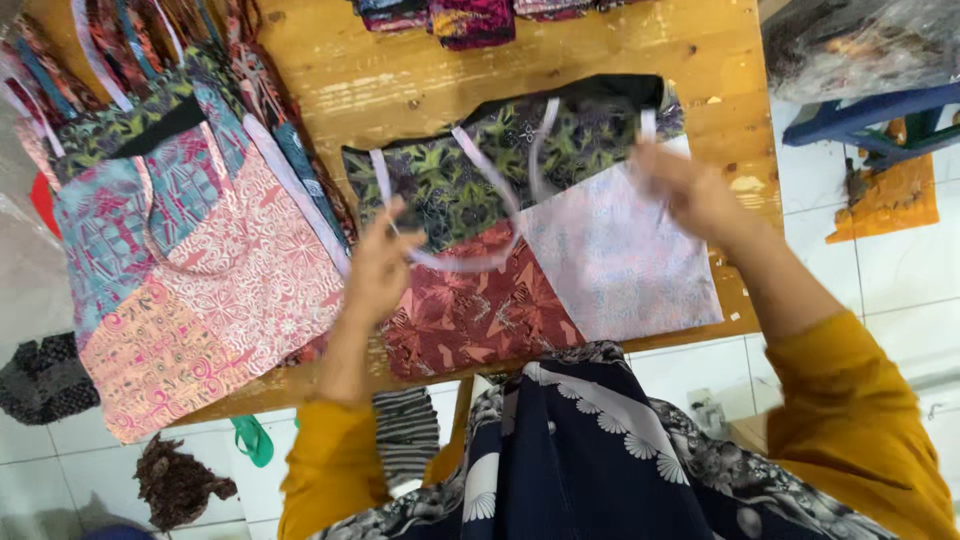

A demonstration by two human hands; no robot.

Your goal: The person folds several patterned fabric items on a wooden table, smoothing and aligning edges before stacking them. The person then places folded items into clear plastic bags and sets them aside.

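One patchwork tote bag (540, 250) is lying flat on a wooden table (400, 80), in front of the person. Its pale straps (480, 190) are looping across its green and red panels. The left hand (380, 270) is pinching a strap at the bag's left side. The right hand (690, 190) is blurring near the bag's top right corner, gripping another strap. Left of the bag, a pink and teal bag (200, 290) is resting on a stack of others.
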